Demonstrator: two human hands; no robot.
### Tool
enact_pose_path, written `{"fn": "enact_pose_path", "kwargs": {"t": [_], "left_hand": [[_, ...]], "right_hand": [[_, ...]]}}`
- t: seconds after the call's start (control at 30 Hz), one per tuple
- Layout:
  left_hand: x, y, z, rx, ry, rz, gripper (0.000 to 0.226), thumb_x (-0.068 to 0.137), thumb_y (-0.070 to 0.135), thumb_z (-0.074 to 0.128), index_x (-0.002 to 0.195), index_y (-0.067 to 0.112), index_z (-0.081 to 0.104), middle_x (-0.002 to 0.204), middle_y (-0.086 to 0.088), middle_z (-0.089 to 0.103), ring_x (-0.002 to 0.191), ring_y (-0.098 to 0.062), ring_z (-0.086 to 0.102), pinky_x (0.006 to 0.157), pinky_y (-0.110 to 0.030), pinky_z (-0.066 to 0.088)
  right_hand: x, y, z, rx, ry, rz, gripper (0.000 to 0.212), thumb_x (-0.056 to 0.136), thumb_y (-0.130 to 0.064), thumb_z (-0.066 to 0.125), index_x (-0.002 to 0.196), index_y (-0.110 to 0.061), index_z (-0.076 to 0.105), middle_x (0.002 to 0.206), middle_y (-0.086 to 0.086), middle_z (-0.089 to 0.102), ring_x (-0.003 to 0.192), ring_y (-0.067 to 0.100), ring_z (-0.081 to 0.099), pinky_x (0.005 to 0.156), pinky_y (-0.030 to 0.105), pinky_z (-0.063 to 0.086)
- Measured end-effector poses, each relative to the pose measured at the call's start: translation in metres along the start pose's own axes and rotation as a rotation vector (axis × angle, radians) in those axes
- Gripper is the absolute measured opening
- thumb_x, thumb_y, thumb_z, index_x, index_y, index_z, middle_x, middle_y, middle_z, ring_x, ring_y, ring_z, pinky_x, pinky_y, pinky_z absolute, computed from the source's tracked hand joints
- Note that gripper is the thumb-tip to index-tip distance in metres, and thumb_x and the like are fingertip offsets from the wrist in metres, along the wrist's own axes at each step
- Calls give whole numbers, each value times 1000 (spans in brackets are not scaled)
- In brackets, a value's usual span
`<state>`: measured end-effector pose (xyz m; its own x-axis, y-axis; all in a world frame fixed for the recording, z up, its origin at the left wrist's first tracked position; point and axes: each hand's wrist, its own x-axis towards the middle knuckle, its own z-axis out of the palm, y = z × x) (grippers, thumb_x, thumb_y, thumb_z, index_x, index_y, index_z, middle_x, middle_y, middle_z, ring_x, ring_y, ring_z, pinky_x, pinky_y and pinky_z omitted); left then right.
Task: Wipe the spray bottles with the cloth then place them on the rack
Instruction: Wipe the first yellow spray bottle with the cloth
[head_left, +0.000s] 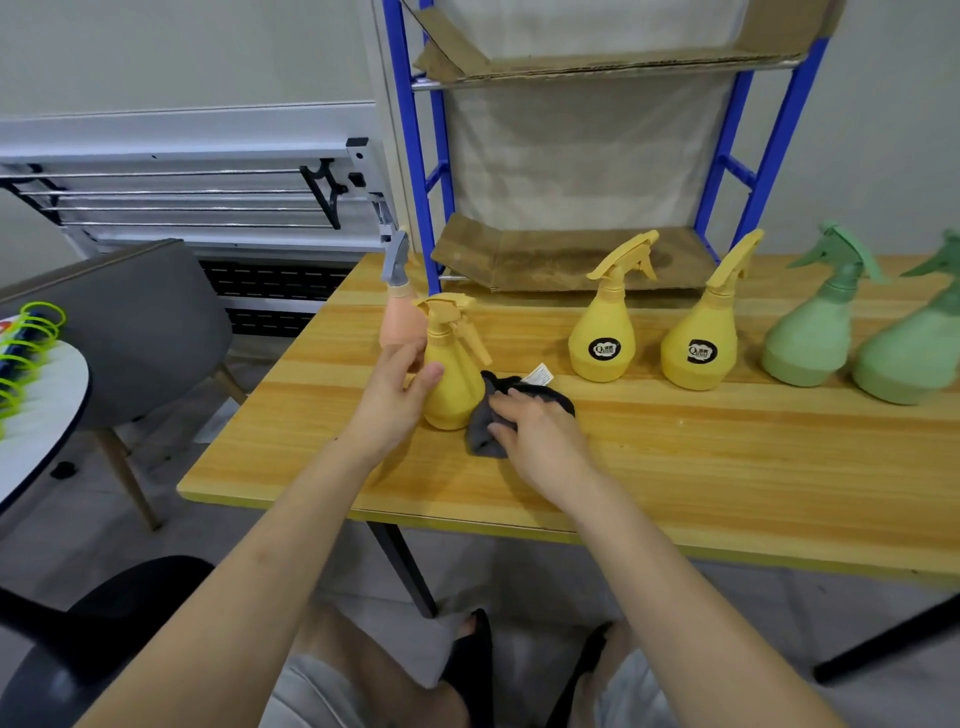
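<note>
The left hand (397, 387) is at the near yellow spray bottle (451, 382), fingers spread and curved toward its left flank. The thumb tip meets the bottle's shoulder; whether the fingers behind it have closed cannot be told, so the grip is judged as forming, not firm. The bottle stands upright on the table (675, 467), its long axis vertical, trigger head pointing right and away from this hand.

The right hand (535, 431) lies flat and loosely spread on the grey cloth (485, 431), fingers pressing it to the table. It covers the cloth rather than pinches it; no fold is seen gathered between the fingers. The cloth sits immediately right of the bottle's base, touching or nearly touching it, and directly under the right fingertips.

Governing relation: bottle and cloth lie side by side between the two hands, bottle on the left hand's side, cloth on the right's. The wiping step appears not yet begun. The next move likely calls for the left hand to steady or lift the bottle while the right gathers the cloth and carries it leftward onto the body.

The rack (415, 156) stands beyond both hands, behind the bottle; its lower shelf (571, 254) is empty of bottles.
</note>
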<state>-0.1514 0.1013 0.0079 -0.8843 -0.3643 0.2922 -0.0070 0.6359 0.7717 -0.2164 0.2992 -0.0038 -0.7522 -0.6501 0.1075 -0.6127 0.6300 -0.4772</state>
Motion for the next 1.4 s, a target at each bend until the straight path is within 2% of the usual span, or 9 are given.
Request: {"fn": "enact_pose_path", "kwargs": {"t": [0.13, 0.2, 0.37, 0.57, 0.83, 0.97, 1.13, 1.27, 1.4], "left_hand": [[-3, 5, 5, -175, -49, -58, 56, 91, 63, 58, 134, 27, 61, 125, 10, 66, 118, -7, 59, 102, -33, 48], [-2, 5, 10, -218, -27, -74, 58, 87, 55, 72, 137, 30, 56, 126, 13, 67, 119, -5, 60, 100, -32, 49], [1, 2, 11, -244, 46, -93, 54, 87, 32, 81, 133, 24, 53, 123, 8, 67, 114, -8, 62, 100, -38, 53], [-9, 9, -1, -366, -151, -66, 42, 95, 23, 70, 135, 15, 61, 126, 4, 70, 119, -11, 64, 98, -27, 53], [-8, 3, -6, -137, -108, -100, 30, 87, 65, 61, 114, 52, 60, 134, -3, 50, 126, -16, 50, 114, -43, 41], [-7, 6, -8, -177, -153, -55, 36, 106, 29, 52, 136, 45, 42, 132, 20, 52, 113, 23, 50, 96, -4, 40], [-13, -1, -1, -199, -137, 0, 49, 106, 35, 51, 151, 21, 39, 145, 14, 51, 136, -10, 48, 114, -40, 42], [-10, -1, 2, -224, -93, 7, 67, 90, 56, 64, 144, 22, 46, 134, 25, 53, 131, -11, 52, 111, -46, 46], [-11, -7, -1, -267, -145, -14, 56, 95, 49, 64, 144, 27, 47, 143, 9, 55, 133, -11, 52, 113, -45, 44]], "right_hand": [[-23, -8, 3, 22, 25, -13, 40, 105, -24, 52, 145, -21, 54, 154, 1, 49, 146, 19, 36, 116, 27, 24], [-24, -9, 4, 38, 35, -10, 42, 105, -24, 53, 147, -23, 53, 156, 0, 47, 148, 17, 34, 118, 26, 21], [-14, -7, 4, 26, 24, 25, 38, 103, -26, 56, 141, -23, 58, 154, 5, 48, 143, 21, 42, 115, 29, 29], [22, 7, 1, 50, -2, 47, 46, 101, -17, 51, 145, -32, 55, 157, 1, 46, 141, 27, 44, 108, 35, 40], [21, 7, -3, 53, -24, 38, 45, 100, -20, 55, 144, -30, 56, 155, 4, 48, 142, 29, 44, 109, 39, 43], [-4, 0, 0, 20, -41, 30, 47, 100, -32, 59, 146, -28, 53, 158, 5, 44, 142, 30, 44, 110, 39, 40], [-24, -12, 1, 22, -22, 39, 42, 102, -32, 56, 143, -24, 54, 156, 3, 46, 141, 29, 43, 112, 34, 35], [-18, -10, 0, 16, -7, 42, 38, 101, -33, 58, 138, -24, 58, 152, 2, 51, 136, 28, 49, 106, 34, 40], [0, 0, 3, 14, 4, 30, 38, 99, -26, 59, 138, -27, 60, 150, 1, 54, 134, 29, 51, 102, 39, 46]]}}
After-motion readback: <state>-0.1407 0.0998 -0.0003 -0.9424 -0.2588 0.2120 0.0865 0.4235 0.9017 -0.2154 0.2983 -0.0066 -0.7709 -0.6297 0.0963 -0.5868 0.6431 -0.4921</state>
